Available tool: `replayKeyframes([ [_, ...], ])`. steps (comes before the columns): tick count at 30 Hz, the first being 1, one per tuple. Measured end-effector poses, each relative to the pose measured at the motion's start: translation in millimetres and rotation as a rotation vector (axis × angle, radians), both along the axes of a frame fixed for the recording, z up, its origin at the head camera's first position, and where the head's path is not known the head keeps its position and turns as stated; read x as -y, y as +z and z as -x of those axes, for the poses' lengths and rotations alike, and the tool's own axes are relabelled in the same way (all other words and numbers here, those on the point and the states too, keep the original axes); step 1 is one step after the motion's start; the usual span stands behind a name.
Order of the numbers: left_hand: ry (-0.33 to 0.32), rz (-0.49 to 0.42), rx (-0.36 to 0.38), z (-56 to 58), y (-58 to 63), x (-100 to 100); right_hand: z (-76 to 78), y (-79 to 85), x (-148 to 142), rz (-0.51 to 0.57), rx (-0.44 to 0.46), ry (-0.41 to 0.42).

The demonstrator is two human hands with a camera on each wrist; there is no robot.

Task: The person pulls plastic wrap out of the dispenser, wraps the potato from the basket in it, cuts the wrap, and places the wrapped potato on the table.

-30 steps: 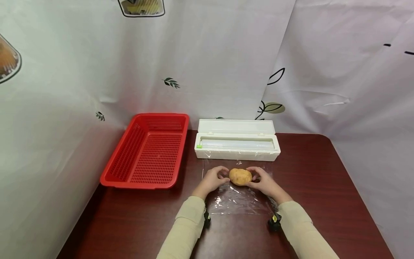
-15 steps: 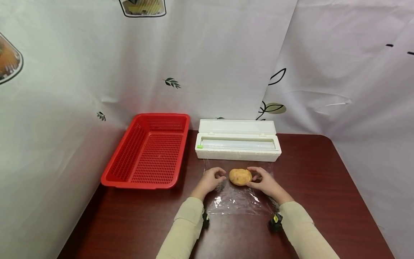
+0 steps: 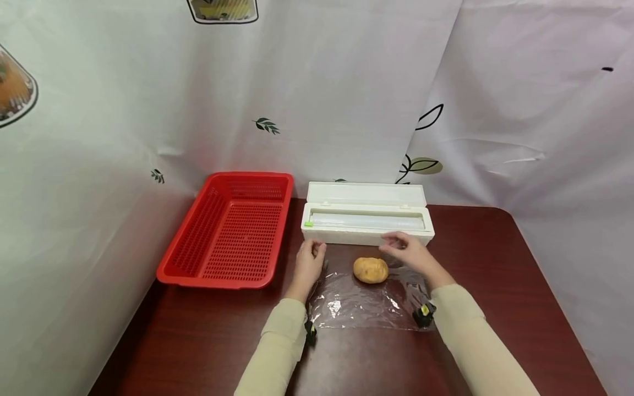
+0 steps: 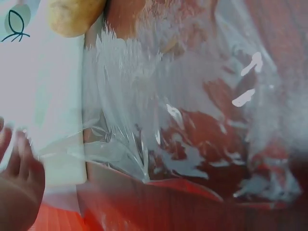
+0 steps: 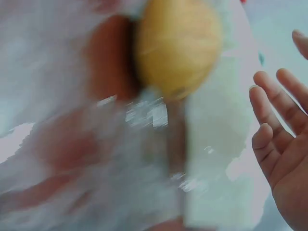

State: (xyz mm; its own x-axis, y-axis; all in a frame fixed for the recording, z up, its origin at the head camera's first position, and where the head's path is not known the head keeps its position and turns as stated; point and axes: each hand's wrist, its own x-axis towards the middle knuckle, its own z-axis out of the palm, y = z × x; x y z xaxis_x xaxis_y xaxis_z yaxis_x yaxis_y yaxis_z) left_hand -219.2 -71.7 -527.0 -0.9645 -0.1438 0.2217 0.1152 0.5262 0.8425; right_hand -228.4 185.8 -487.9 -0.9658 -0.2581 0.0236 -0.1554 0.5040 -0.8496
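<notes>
A potato [image 3: 370, 270] lies on a sheet of clear plastic wrap [image 3: 346, 302], which stretches over the table in front of a white wrap dispenser [image 3: 366, 237]. My left hand [image 3: 308, 269] is at the sheet's far left corner, close to the dispenser's front. In the left wrist view, the wrap [image 4: 178, 134] is drawn up in creases toward the fingers of this hand [image 4: 21, 178], which pinch its edge. Beyond the potato on the right, my right hand [image 3: 408, 254] hovers by the dispenser; its fingers are spread and hold nothing in the right wrist view.
The dispenser's lid [image 3: 366, 193] stands raised at the back, with the wrap roll [image 3: 366, 221] and a small green slider [image 3: 309, 224] showing. To the left sits a red perforated basket [image 3: 218, 284]. White printed sheeting [image 3: 317, 99] surrounds the dark red table [image 3: 198, 335].
Both hands have left the potato. The left has moved left and away to the wrap's corner; the right has let go and moved up toward the dispenser. The potato stays in place.
</notes>
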Motion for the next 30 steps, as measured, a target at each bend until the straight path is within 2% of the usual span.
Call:
replayKeyframes([
  [2, 0.12, -0.06, -0.024, 7.0, -0.2, -2.3, 16.0, 14.1, 14.2, -0.033, -0.033, 0.038],
  [5, 0.286, -0.179, 0.011, 19.0, 0.6, -4.9, 40.2, 28.5, 42.2, -0.117, -0.098, 0.123],
  [7, 0.347, -0.244, 0.06, 27.8, 0.1, -3.8, 53.3, 34.2, 62.9, -0.192, -0.134, 0.181],
  [8, 0.355, -0.266, 0.095, 32.3, -0.4, -2.3, 58.7, 36.1, 73.4, -0.229, -0.153, 0.208],
  [10, 0.332, -0.277, 0.166, 39.1, -0.9, 1.8, 66.9, 37.1, 93.7, -0.317, -0.187, 0.247],
  [12, 0.281, -0.269, 0.231, 43.5, -1.4, 6.3, 73.4, 35.2, 113.3, -0.388, -0.233, 0.285],
  [16, 0.217, -0.283, 0.252, 44.4, -2.5, 11.4, 79.2, 28.4, 148.4, -0.525, -0.321, 0.305],
  [19, 0.221, -0.351, 0.226, 42.6, -4.7, 12.6, 80.0, 24.4, 166.4, -0.618, -0.36, 0.281],
  [23, 0.226, -0.472, 0.248, 42.9, -3.8, 12.6, 81.6, 23.5, 176.0, -0.697, -0.382, 0.273],
  [30, 0.242, -0.533, 0.275, 51.1, 2.5, 14.7, 87.2, 28.9, 178.0, -0.741, -0.348, 0.244],
])
